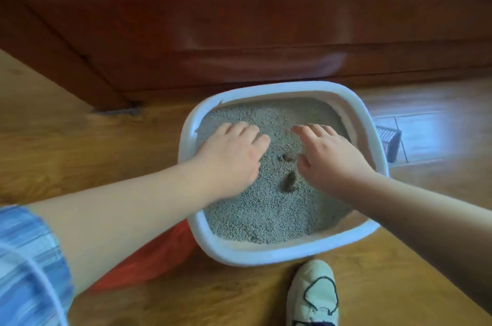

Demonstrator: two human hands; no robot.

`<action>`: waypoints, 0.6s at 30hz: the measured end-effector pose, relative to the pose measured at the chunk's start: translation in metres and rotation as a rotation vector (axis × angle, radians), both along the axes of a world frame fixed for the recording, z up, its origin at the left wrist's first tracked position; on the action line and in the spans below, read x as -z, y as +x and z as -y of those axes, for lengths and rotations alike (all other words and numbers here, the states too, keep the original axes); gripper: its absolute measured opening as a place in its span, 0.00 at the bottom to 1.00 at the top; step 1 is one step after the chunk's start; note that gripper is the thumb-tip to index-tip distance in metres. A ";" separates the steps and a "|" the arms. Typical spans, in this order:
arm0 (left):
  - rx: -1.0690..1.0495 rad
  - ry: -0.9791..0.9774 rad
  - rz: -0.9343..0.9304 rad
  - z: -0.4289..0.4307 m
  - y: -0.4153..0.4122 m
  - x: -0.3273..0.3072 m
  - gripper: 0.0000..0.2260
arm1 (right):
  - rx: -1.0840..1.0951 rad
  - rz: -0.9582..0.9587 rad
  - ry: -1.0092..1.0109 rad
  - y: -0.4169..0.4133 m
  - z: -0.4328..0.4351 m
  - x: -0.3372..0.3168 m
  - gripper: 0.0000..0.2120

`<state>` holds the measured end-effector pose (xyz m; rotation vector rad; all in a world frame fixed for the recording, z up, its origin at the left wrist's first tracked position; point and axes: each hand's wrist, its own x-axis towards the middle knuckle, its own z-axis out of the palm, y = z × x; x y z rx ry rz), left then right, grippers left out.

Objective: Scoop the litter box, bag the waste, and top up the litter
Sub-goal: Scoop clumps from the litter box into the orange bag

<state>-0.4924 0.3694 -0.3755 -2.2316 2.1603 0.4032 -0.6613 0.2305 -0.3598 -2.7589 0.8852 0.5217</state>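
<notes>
Litter box (266, 256) sits on the floor against the wooden cabinet (239, 19). It is one stiff plastic tray, probably heavy with loose litter (261, 216), so take it by opposite rims. Your left hand (231, 157) and right hand (330, 157) lie flat on the litter, gripping nothing, with two clumps (288, 181) between them.

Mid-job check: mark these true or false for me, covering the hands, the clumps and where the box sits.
1. Both the left hand and the right hand are over the litter in the litter box. True.
2. The right hand holds a scoop. False: it holds nothing.
3. Dark clumps lie between the hands. True.
4. The litter box stands on a table. False: it sits on the wooden floor.
5. A red item lies by the litter box's near left corner. True.
</notes>
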 end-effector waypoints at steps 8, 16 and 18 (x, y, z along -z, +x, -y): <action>0.194 0.086 0.001 0.095 -0.087 -0.012 0.23 | 0.384 0.085 0.032 -0.101 0.037 0.000 0.23; 0.319 0.038 0.009 0.163 -0.164 -0.019 0.22 | 0.901 0.288 0.078 -0.181 0.069 0.013 0.22; 0.376 0.022 0.031 0.175 -0.181 -0.014 0.21 | 0.999 0.289 0.124 -0.200 0.074 0.027 0.22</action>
